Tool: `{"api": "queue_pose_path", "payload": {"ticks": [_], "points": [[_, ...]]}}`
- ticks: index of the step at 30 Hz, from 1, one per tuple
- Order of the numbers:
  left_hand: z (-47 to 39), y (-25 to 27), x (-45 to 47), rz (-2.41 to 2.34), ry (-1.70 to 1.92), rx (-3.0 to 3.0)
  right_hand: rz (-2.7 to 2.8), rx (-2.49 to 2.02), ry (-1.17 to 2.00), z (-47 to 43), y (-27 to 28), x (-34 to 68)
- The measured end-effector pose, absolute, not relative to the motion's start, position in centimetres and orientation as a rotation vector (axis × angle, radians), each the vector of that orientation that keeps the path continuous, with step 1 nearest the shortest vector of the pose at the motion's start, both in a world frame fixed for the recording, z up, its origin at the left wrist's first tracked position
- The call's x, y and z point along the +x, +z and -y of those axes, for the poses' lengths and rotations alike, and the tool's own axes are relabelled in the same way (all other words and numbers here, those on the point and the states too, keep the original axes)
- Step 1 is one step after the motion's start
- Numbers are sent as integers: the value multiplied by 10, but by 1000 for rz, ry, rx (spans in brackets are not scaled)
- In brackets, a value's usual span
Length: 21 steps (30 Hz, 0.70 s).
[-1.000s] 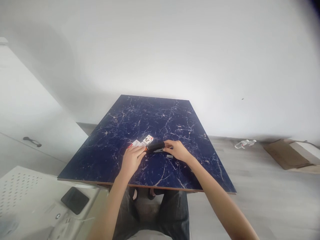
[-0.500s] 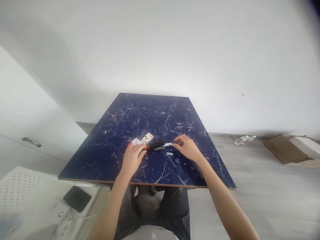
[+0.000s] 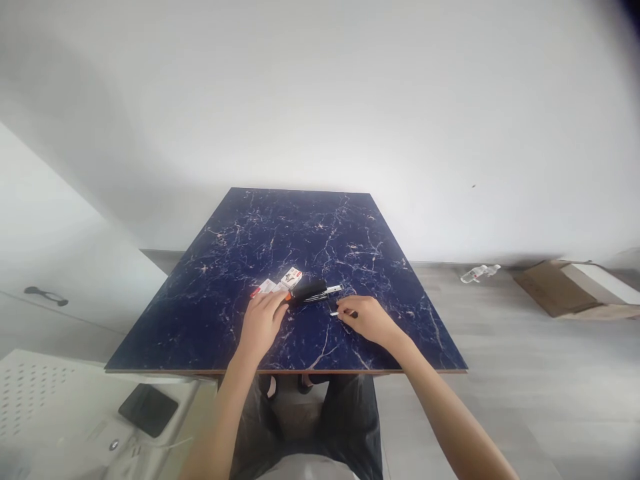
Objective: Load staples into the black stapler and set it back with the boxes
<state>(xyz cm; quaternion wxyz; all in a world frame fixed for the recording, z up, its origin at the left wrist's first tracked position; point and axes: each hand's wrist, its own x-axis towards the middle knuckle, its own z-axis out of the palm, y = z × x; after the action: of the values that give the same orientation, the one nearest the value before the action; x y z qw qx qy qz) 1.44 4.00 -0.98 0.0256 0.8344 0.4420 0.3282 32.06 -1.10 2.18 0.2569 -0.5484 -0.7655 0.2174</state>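
A black stapler (image 3: 308, 290) with an orange rear end lies on the dark blue marbled table (image 3: 240, 247), its metal staple tray (image 3: 333, 289) slid out to the right. My left hand (image 3: 262, 321) grips the stapler's orange end with its fingertips. My right hand (image 3: 367, 319) is just below the tray and pinches a small silver staple strip (image 3: 334, 313) at the table surface. Two small white and red staple boxes (image 3: 291, 276) lie right behind the stapler and my left hand.
A white cabinet with a dark handle (image 3: 45, 295) stands on the left. A white appliance with a black panel (image 3: 148, 409) is at lower left. On the floor to the right lie a plastic bottle (image 3: 479, 273) and cardboard boxes (image 3: 575, 288). My legs are under the table's near edge.
My right hand left the stapler's front, where the metal tray now sticks out, and came down and back onto the staple strip. The left hand stayed on the orange end.
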Motion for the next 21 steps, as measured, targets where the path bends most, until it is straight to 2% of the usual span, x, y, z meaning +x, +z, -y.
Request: {"api": "queue_pose_path", "payload": {"ticks": [15, 21], "points": [[-36, -9, 14, -1381, 979, 2575, 2079, -1471, 1011, 11, 43, 321], [-38, -9, 15, -1380, 970, 2572, 2051, -1471, 876, -14, 50, 331]]}}
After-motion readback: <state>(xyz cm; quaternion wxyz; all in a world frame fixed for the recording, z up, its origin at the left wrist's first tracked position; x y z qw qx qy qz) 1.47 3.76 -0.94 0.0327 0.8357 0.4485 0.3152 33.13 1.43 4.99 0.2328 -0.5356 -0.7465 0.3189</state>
